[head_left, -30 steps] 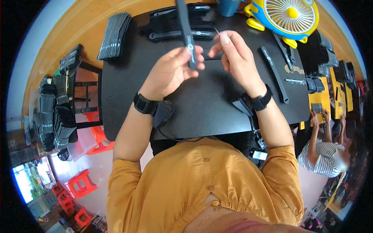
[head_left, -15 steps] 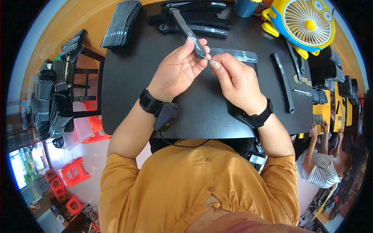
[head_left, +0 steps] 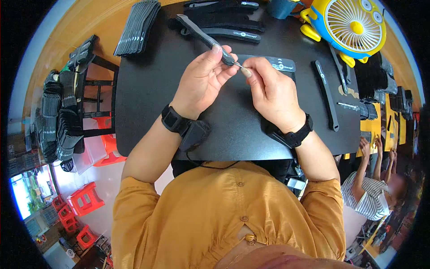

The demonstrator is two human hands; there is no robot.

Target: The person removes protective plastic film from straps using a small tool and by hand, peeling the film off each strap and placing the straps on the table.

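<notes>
My left hand [head_left: 197, 85] is closed on a dark grey strap [head_left: 196, 30] with a rounded end, pinched between thumb and fingers near its lower end. The strap slants up and left above the table, its edge turned partly towards me. My right hand [head_left: 277, 96] pinches a thin, pointed metal tool [head_left: 238, 65], and its tip meets the strap's lower end. What exactly the tip does there is too small to tell. Behind my hands a wider grey panel [head_left: 286, 65] with white print lies on the black table [head_left: 215, 139].
A stack of grey straps [head_left: 138, 29] stands at the back left, with more printed straps [head_left: 233, 34] at the back. One strap [head_left: 326, 96] lies to the right, near a yellow-and-blue fan [head_left: 356, 28]. A person in a striped shirt [head_left: 365, 195] sits at far right.
The strap has turned in my left hand, so its print is less visible and its far end has swung left and down. My right hand stays almost in place with the tool.
</notes>
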